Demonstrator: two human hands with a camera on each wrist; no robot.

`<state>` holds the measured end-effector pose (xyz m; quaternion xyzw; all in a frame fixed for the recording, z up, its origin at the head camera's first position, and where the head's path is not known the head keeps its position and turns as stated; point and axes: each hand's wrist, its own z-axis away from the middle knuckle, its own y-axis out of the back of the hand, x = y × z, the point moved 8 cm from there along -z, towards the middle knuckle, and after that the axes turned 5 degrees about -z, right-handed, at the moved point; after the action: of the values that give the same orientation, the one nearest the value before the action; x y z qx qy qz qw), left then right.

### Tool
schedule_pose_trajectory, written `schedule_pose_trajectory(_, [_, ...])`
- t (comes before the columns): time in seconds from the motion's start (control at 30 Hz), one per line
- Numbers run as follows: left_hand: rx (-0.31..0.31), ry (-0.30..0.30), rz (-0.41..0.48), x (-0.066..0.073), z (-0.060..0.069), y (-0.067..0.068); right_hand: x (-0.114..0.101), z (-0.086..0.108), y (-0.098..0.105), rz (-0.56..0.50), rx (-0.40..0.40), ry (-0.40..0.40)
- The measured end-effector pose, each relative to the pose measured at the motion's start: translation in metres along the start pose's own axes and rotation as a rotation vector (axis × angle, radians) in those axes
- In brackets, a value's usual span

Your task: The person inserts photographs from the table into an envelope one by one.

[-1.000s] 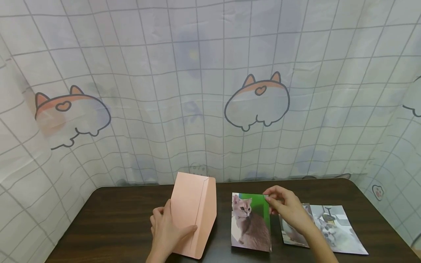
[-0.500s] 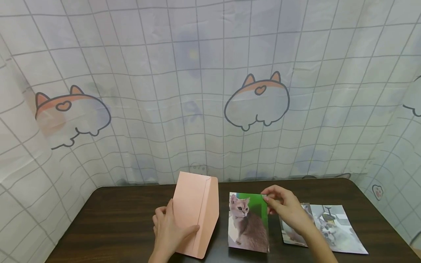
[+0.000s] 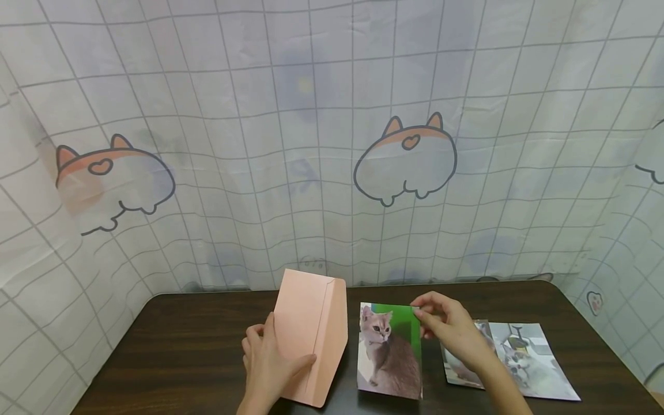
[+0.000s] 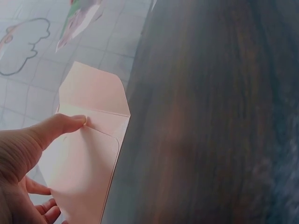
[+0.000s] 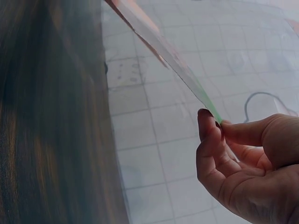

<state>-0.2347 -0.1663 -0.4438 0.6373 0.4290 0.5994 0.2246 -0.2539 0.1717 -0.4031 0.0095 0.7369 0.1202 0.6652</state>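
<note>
My left hand [image 3: 270, 364] holds a pink envelope [image 3: 305, 328] by its left edge, thumb across the front near the flap crease. In the left wrist view the envelope [image 4: 88, 163] has its flap [image 4: 96, 88] folded out. My right hand [image 3: 448, 325] pinches the upper right corner of a photo card [image 3: 389, 357] showing a cat against green. The card is tilted up, just right of the envelope and apart from it. Seen almost edge-on in the right wrist view, the card [image 5: 177, 65] sits between thumb and fingertips of the right hand [image 5: 252, 163].
Several overlapping cat photos are on the right of the dark wooden table [image 3: 176, 346]; one photo [image 3: 534, 363] is plainest, another [image 3: 464, 369] is partly behind my right hand and forearm. Behind the table hangs a white grid-patterned curtain [image 3: 311, 173].
The cat photo card and my right hand have shifted slightly left. The envelope and my left hand have moved slightly right, narrowing the gap. Both grips stay the same.
</note>
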Motion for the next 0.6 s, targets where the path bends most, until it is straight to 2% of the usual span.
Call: schedule_pose_trajectory(0.6, [0.040,-0.018,-0.015,0.0104,0.0045,-0.0033,-0.0027,0.0008,-0.0041,-0.008,0.001,-0.010])
